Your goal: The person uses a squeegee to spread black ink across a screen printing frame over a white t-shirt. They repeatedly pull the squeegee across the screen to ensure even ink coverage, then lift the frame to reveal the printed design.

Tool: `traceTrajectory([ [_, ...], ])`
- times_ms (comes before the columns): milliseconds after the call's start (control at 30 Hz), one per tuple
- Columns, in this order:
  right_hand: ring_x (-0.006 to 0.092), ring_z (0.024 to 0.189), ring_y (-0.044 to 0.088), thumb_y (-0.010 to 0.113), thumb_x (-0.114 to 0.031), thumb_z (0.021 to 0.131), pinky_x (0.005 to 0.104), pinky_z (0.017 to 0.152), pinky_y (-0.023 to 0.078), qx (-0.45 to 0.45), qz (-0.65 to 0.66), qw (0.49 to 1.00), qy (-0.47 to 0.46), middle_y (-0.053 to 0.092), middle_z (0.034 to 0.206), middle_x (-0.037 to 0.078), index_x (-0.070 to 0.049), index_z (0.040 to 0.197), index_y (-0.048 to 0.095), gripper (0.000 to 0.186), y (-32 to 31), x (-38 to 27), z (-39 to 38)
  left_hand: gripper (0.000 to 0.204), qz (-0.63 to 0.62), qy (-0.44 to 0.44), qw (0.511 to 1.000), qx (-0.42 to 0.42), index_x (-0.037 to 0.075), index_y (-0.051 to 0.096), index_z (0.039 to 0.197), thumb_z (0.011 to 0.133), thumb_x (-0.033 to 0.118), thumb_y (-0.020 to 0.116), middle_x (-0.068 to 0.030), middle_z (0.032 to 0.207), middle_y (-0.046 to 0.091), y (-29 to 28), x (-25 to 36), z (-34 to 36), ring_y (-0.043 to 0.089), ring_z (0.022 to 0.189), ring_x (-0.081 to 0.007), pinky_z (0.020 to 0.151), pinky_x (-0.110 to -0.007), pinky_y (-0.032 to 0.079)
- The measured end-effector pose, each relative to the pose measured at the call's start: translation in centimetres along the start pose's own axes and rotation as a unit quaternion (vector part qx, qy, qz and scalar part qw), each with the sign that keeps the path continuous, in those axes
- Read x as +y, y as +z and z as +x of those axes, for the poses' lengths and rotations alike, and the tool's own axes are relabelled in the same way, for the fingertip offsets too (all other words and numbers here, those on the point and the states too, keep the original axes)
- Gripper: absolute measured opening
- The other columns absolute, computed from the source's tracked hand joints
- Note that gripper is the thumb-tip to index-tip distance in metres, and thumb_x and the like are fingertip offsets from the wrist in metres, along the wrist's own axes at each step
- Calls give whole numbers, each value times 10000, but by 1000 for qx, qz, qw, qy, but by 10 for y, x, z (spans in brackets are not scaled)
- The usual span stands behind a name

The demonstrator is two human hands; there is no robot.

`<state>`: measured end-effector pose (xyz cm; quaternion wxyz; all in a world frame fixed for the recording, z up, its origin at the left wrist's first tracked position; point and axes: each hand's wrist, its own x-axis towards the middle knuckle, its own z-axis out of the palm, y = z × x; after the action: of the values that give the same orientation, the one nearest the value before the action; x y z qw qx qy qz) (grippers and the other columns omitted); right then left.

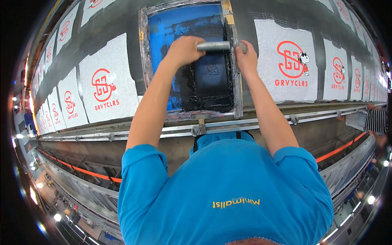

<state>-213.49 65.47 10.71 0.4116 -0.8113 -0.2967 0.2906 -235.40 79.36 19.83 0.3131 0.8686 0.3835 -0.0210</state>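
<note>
Reaching forward from rolled blue sleeves, both bare forearms are stretched past the near edge of the table [134, 20], the elbows spread and the left wrist bent inward. The left end of a grey bar [214, 46] is grasped by the left hand [185, 49], and a short rounded grey piece [243, 47] is gripped in the right hand [247, 60]; whether the two are joined cannot be told. The bar is held crosswise over the far half of a framed screen [143, 55], the rounded piece by the frame's right side. The screen is flanked by white fabric panels, the nearest at left [108, 79] and right [286, 61], each printed with a red emblem, and rows of others are laid toward the table's left and right ends. Along the near edge a metal rail [261, 123] is run, and the frame is met there by a bracket [201, 125]. At the right end, a striped garment [376, 121] is worn by another person. Glossy black ink [212, 90] is smeared across the smooth blue mesh [185, 19]; the panels are matte, with ragged far edges.
</note>
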Motion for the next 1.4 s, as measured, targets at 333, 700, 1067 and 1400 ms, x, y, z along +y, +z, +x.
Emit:
traceTrajectory([
  [333, 394, 1157, 713, 738, -266, 952, 446, 1023, 532, 63, 82, 992, -73, 754, 1209, 236, -31, 1261, 721, 388, 2, 13, 11, 559, 2, 100, 983, 152, 80, 750, 1202, 671, -72, 657, -157, 1235, 718, 94, 16, -106, 664, 1201, -390, 1011, -492, 541],
  [700, 179, 905, 689, 757, -248, 1002, 333, 839, 553, 51, 115, 984, -129, 743, 999, 95, -1, 1261, 720, 360, 57, -111, -61, 673, -66, 66, 985, 142, 120, 701, 1310, 659, -47, 731, -89, 1366, 662, 59, -30, -253, 590, 1339, -320, 1099, -499, 444],
  [1067, 176, 784, 704, 711, -225, 1006, 340, 738, 557, 33, 133, 987, -82, 758, 903, 127, -7, 1248, 713, 326, 344, -172, -171, 570, -111, 6, 990, 91, 58, 737, 1246, 683, -36, 744, -159, 1257, 723, -58, -290, -359, 664, 1222, -392, 1065, -495, 521],
  [1400, 314, 947, 739, 725, -316, 962, 414, 891, 559, 70, 6, 996, -54, 771, 1115, 173, -105, 1329, 684, 425, 422, -189, -202, 557, -1, 69, 995, 70, 123, 729, 1328, 779, 46, 774, -131, 1322, 727, -138, -378, -343, 666, 1261, -336, 1146, -576, 438],
])
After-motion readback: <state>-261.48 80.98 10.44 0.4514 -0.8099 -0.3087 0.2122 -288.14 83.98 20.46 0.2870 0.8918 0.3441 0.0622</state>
